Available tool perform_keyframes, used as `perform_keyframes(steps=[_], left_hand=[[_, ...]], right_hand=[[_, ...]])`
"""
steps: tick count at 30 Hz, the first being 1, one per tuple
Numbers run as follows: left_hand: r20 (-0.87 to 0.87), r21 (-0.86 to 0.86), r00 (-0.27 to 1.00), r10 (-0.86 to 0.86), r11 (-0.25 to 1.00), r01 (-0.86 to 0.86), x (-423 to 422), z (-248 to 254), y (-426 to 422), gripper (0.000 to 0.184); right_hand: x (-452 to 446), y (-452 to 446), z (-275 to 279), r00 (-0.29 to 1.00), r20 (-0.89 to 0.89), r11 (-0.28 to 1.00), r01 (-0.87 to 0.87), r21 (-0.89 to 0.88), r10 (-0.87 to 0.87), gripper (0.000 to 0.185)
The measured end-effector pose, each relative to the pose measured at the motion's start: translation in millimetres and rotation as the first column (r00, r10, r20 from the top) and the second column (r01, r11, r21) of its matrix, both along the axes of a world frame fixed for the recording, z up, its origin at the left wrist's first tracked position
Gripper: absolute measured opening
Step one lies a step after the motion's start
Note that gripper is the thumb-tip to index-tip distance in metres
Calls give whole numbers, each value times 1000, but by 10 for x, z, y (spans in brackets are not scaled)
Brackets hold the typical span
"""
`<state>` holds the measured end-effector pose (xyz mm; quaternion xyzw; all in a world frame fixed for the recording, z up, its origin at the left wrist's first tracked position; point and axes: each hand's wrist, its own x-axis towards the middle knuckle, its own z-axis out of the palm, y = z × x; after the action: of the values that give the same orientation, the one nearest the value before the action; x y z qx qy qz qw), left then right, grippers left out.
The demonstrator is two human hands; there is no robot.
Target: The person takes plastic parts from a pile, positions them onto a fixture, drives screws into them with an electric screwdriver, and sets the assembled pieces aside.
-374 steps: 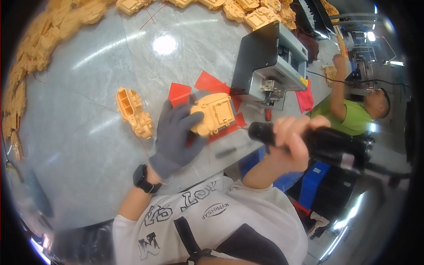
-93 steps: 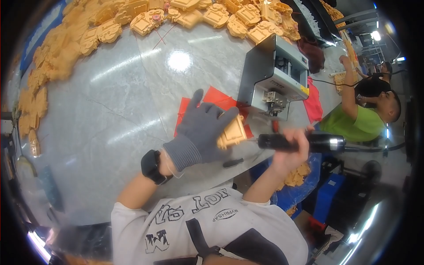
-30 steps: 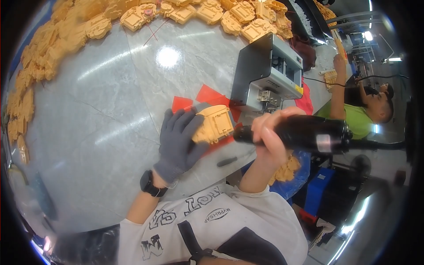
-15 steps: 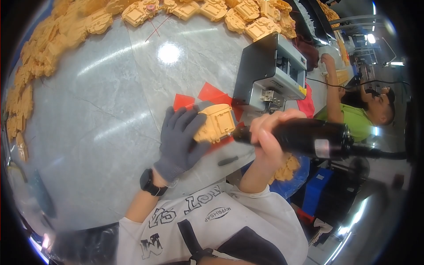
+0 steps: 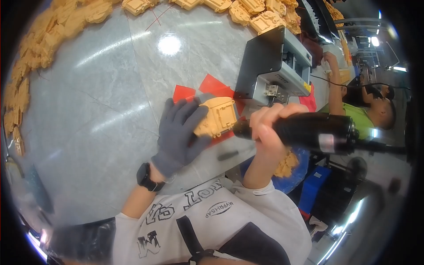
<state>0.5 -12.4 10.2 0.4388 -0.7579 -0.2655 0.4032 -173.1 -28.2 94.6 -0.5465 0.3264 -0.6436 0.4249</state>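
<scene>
My left hand point(image 5: 181, 132), in a grey glove, grips the left side of a yellow plastic housing point(image 5: 222, 117) on the table. Its fingers lie over the far edge and its thumb along the near edge. Wrapped in my bare right hand point(image 5: 269, 130) is a black corded electric screwdriver point(image 5: 313, 131), held almost level. The tool's tip points left at the housing's right lower corner; whether it touches cannot be made out. Red sheets point(image 5: 212, 84) lie beneath and behind the housing.
A black and grey machine point(image 5: 265, 66) stands just behind my right hand. Many yellow housings point(image 5: 39, 48) are heaped along the table's far and left edges. A blue-lined container point(image 5: 302, 170) of yellow parts sits at the lower right. A person in a green top point(image 5: 360, 119) is at the right.
The view has shifted slightly, so the machine and far housings appear higher and a little to the right. Both hands keep their hold on the housing and the screwdriver.
</scene>
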Motion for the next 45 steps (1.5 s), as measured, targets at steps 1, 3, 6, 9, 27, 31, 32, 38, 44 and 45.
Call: perform_keyframes(steps=[1, 3, 6, 9, 27, 31, 32, 38, 44, 45], left_hand=[[10, -2, 1000, 3, 1000, -3, -3, 1, -2, 50], [3, -10, 1000, -9, 1000, 9, -8, -12, -8, 50], [2, -8, 1000, -11, 1000, 11, -28, 4, 11, 51], [7, -15, 1000, -5, 1000, 5, -11, 1, -57, 50], [-67, 43, 998, -11, 999, 14, 11, -41, 3, 41], [-78, 21, 997, 2, 1000, -1, 21, -38, -11, 40], [-79, 24, 997, 11, 1000, -9, 27, -33, -11, 40], [-84, -3, 996, 4, 1000, -4, 42, -21, -25, 39], [-86, -9, 996, 15, 1000, -16, 35, -40, -30, 39], [-92, -11, 996, 13, 1000, -15, 35, -45, -29, 39]], right_hand=[[-4, 6, -2, 1000, 27, 1000, 9, 4, -9, 39], [5, 30, -20, 1000, 14, 1000, 22, -18, -22, 40], [-94, 70, 13, 998, 60, 999, 8, -54, -5, 42], [-405, 102, 222, 972, 191, 982, 160, -96, -139, 43], [-87, 285, 240, 994, 67, 990, -83, -113, 91, 42], [142, 311, 247, 991, -28, 991, -133, -32, 132, 39], [166, 307, 242, 990, -29, 990, -142, -29, 141, 39], [266, 272, 192, 992, 5, 992, -124, -15, 124, 39], [372, 169, 94, 986, -100, 991, -134, 8, 134, 38], [378, 155, 85, 980, -146, 990, -139, -13, 136, 39]])
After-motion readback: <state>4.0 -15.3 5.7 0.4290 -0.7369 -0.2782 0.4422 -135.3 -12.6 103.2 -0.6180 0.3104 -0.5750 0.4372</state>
